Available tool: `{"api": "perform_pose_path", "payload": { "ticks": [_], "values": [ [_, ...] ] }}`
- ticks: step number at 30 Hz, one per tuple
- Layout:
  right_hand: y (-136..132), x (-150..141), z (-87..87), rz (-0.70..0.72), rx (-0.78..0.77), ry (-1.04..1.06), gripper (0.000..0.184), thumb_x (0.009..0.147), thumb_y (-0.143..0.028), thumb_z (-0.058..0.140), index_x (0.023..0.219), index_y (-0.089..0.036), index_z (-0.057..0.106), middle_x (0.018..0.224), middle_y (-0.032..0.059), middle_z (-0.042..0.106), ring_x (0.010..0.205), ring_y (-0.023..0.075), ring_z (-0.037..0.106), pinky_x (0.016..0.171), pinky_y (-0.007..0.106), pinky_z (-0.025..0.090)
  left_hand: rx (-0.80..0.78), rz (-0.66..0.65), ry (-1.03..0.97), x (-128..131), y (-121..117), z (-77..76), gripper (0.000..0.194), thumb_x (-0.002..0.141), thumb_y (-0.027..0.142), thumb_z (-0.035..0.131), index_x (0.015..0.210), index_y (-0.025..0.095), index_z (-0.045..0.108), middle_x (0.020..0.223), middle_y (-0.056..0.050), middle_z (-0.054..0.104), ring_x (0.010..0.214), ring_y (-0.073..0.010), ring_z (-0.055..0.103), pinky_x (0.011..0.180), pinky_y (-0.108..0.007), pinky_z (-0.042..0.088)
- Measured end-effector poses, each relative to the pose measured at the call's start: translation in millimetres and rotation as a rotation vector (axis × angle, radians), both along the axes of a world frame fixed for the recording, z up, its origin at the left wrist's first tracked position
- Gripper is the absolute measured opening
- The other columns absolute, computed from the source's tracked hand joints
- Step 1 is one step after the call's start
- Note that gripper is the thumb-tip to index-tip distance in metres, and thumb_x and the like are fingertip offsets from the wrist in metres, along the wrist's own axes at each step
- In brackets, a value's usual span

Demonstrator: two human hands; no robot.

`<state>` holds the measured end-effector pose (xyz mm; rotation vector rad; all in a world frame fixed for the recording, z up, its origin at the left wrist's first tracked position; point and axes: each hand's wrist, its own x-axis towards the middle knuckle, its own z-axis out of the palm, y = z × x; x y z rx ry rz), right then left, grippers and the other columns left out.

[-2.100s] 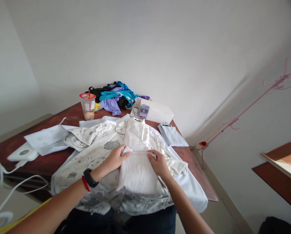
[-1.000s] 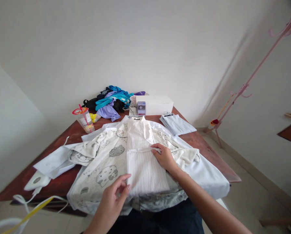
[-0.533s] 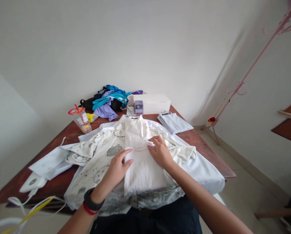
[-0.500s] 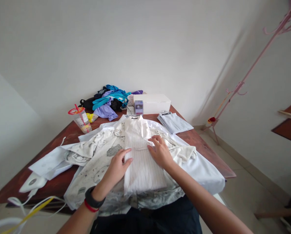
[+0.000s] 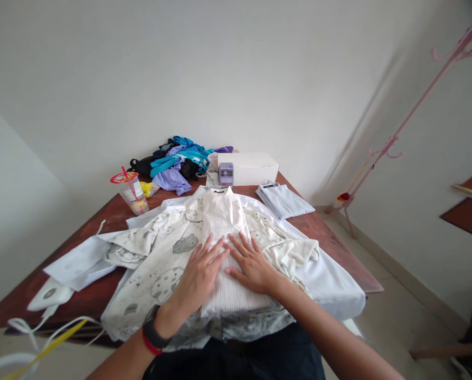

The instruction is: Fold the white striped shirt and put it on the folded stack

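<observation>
L hand [image 5: 201, 273] + R hand [image 5: 251, 265] flat on folded white striped shirt [image 5: 224, 221], fingers spread, over cartoon-print garment [image 5: 160, 253], on counter [image 5: 319, 232]

No text can be read on any item

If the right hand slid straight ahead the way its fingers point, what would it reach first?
The right hand lies flat on the striped white shirt, fingers pointing up toward the collar. It would likely run along that shirt to its collar first; the white box lies beyond.
</observation>
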<state>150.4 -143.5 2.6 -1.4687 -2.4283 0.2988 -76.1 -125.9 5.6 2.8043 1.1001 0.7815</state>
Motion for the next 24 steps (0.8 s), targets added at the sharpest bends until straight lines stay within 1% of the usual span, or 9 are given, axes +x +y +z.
{"api": "perform_pose_path", "payload": {
  "ticks": [2, 3, 7, 10, 12, 14, 18, 21, 24],
  "values": [
    [0.7, 0.0, 2.0, -0.003, -0.018, -0.003, 0.07, 0.106, -0.059, 0.044, 0.167, -0.03, 0.024, 0.175, 0.0071, 0.017, 0.162, 0.0358, 0.006, 0.126, 0.067, 0.015, -0.038, -0.156, 0.12, -5.1, -0.2, 1.8, 0.056, 0.098, 0.001, 0.041, 0.145, 0.025, 0.061, 0.159, -0.007, 0.052, 0.156, -0.0289, 0.032, 0.121, -0.054, 0.04],
    [0.5, 0.3, 3.9, -0.003, -0.031, -0.006, 0.069, 0.107, -0.057, 0.044, 0.167, -0.029, 0.025, 0.175, 0.0074, 0.017, 0.162, 0.0354, 0.007, 0.126, 0.067, 0.015, -0.059, -0.196, 0.162, -9.6, 1.2, 2.2, 0.06, 0.096, -0.003, 0.04, 0.145, 0.024, 0.061, 0.158, -0.006, 0.053, 0.156, -0.0271, 0.034, 0.122, -0.052, 0.041],
    [-5.7, 10.0, 12.4, -0.007, -0.061, -0.015, 0.061, 0.108, -0.045, 0.045, 0.164, -0.023, 0.034, 0.174, 0.0096, 0.019, 0.162, 0.0331, 0.012, 0.127, 0.063, 0.019, -0.053, -0.214, 0.241, -35.1, 11.4, 1.7, 0.087, 0.079, -0.015, 0.036, 0.153, 0.027, 0.052, 0.166, -0.002, 0.041, 0.158, -0.0235, 0.028, 0.125, -0.048, 0.037],
    [-14.9, 30.0, 15.4, -0.008, -0.049, -0.017, 0.053, 0.107, -0.023, 0.041, 0.16, -0.021, 0.043, 0.172, 0.009, 0.025, 0.161, 0.031, 0.018, 0.127, 0.059, 0.025, 0.003, -0.217, 0.279, -50.2, 19.8, 3.0, 0.09, 0.082, -0.016, 0.035, 0.159, 0.031, 0.045, 0.169, -0.002, 0.035, 0.158, -0.026, 0.027, 0.124, -0.052, 0.038],
    [-20.6, 46.0, 16.3, 0.036, -0.051, -0.013, 0.063, 0.099, -0.008, 0.039, 0.16, -0.023, 0.044, 0.171, 0.0075, 0.028, 0.16, 0.0296, 0.022, 0.127, 0.058, 0.026, 0.038, -0.23, 0.293, -54.1, 25.2, 4.8, 0.085, 0.088, -0.013, 0.037, 0.16, 0.031, 0.043, 0.168, -0.004, 0.037, 0.157, -0.0279, 0.03, 0.123, -0.054, 0.039],
    [-24.3, 59.1, 17.9, 0.09, -0.068, -0.012, 0.078, 0.088, -0.001, 0.041, 0.162, -0.026, 0.039, 0.172, 0.0058, 0.027, 0.16, 0.0285, 0.022, 0.128, 0.057, 0.025, 0.063, -0.255, 0.295, -54.0, 30.7, 6.4, 0.078, 0.092, -0.01, 0.041, 0.159, 0.03, 0.044, 0.167, -0.005, 0.04, 0.156, -0.0286, 0.033, 0.122, -0.053, 0.039],
    [-25.3, 68.7, 23.9, 0.133, -0.105, -0.044, 0.095, 0.075, -0.001, 0.047, 0.165, -0.028, 0.032, 0.173, 0.0043, 0.021, 0.16, 0.0296, 0.018, 0.13, 0.055, 0.022, 0.086, -0.295, 0.263, -51.0, 40.4, 6.2, 0.071, 0.096, -0.007, 0.044, 0.155, 0.03, 0.05, 0.164, -0.005, 0.044, 0.155, -0.0267, 0.035, 0.123, -0.049, 0.038],
    [-23.2, 68.4, 27.4, 0.14, -0.109, -0.055, 0.099, 0.072, -0.003, 0.05, 0.165, -0.03, 0.032, 0.173, 0.0038, 0.02, 0.16, 0.0308, 0.018, 0.129, 0.056, 0.021, 0.077, -0.282, 0.259, -50.7, 43.5, 4.2, 0.078, 0.091, -0.011, 0.044, 0.157, 0.031, 0.048, 0.167, -0.005, 0.04, 0.156, -0.0254, 0.033, 0.125, -0.046, 0.034],
    [-21.1, 69.7, 28.2, 0.15, -0.115, -0.057, 0.1, 0.072, -0.005, 0.051, 0.166, -0.032, 0.029, 0.174, 0.0031, 0.019, 0.161, 0.0303, 0.018, 0.129, 0.055, 0.021, 0.055, -0.279, 0.259, -50.2, 42.6, 2.9, 0.086, 0.083, -0.011, 0.048, 0.159, 0.031, 0.045, 0.168, -0.006, 0.037, 0.157, -0.0276, 0.031, 0.125, -0.048, 0.033]
  ]
}}
